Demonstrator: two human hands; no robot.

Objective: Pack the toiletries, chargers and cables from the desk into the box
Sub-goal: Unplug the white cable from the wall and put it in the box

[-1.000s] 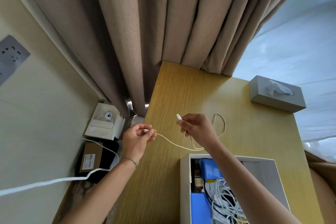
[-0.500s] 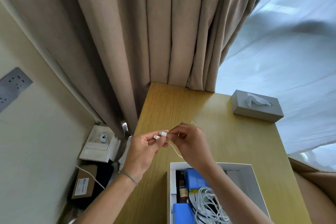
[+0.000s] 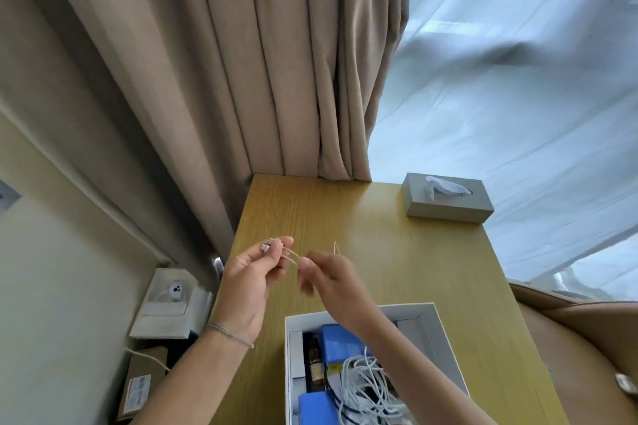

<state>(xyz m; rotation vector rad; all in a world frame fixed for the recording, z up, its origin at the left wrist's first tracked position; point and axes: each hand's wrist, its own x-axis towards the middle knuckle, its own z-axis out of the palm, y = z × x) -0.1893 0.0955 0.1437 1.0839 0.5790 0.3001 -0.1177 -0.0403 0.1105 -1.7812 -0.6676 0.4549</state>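
Pinching both plugs of the thin cable (image 3: 293, 255), the left hand (image 3: 250, 281) holds it doubled; the right hand (image 3: 326, 272) grips its strands above the desk (image 3: 414, 259), the box (image 3: 436, 324) just nearer its front edge, closest to the right hand.

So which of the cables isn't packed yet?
The thin cable pinched between the left hand and right hand above the desk; the other white cables lie coiled in the box.

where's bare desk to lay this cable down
Bare desk runs between the tissue box and the box, and along the curtain edge. The box's left half is crowded with cables and blue packs.
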